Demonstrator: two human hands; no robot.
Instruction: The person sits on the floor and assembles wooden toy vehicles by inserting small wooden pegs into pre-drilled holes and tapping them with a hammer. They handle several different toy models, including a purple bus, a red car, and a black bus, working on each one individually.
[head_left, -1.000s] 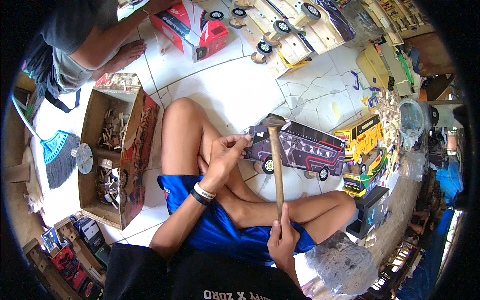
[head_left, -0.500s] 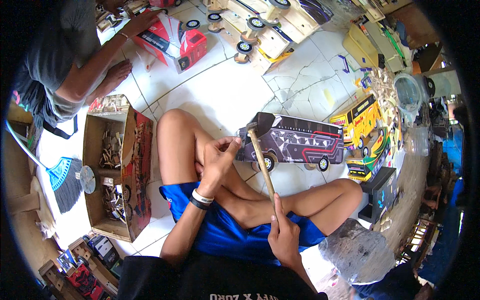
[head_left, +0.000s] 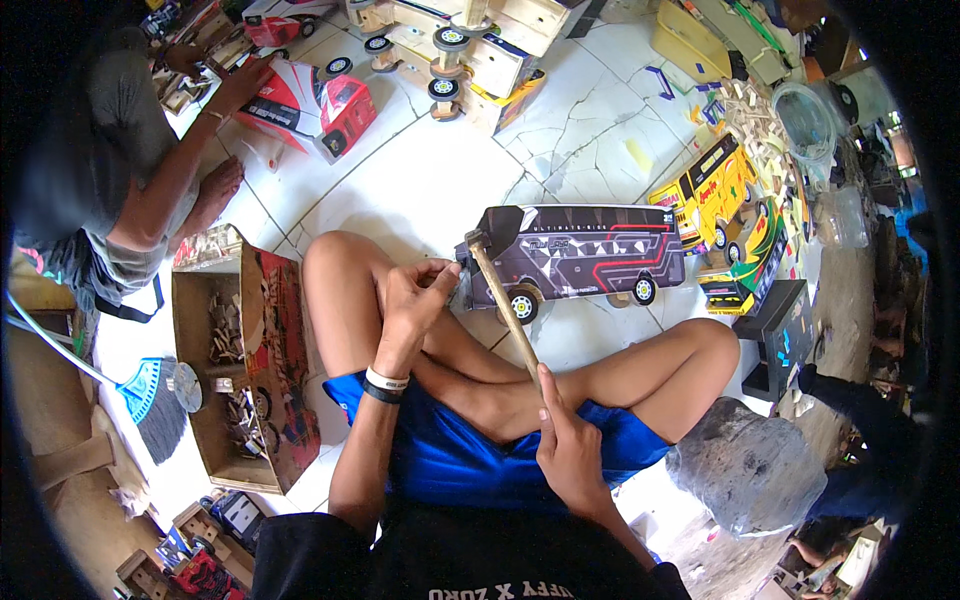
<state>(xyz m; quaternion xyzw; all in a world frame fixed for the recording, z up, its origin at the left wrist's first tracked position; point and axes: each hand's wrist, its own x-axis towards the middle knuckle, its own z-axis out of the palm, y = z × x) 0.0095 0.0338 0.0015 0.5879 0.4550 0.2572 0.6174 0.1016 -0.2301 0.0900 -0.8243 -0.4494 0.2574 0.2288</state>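
Observation:
A dark grey toy bus [head_left: 600, 250] with red and white graphics stands on its wheels on the tiles, just beyond my crossed legs. My right hand [head_left: 570, 445] is closed round the lower end of a hammer's wooden handle. The hammer [head_left: 510, 305] slants up and left, its head overlapping the front end of the bus; whether they touch I cannot tell. At that same end, my left hand [head_left: 412, 305] is pinched, thumb and forefinger together beside the bus front. Anything between those fingertips is too small to make out.
An open box [head_left: 190, 340] of wood scraps is at my left, near a blue broom [head_left: 150, 395]. A co-worker's hand [head_left: 240, 85] rests on a red toy bus [head_left: 310, 105]. Yellow [head_left: 715, 195] and green toy buses [head_left: 745, 265] stand right, above a grey block [head_left: 745, 465].
The whole view has shifted, moving the toy buses at the top leftward and upward in the picture. A dark-clothed limb now shows at the right. Both my hands keep nearly the same pose.

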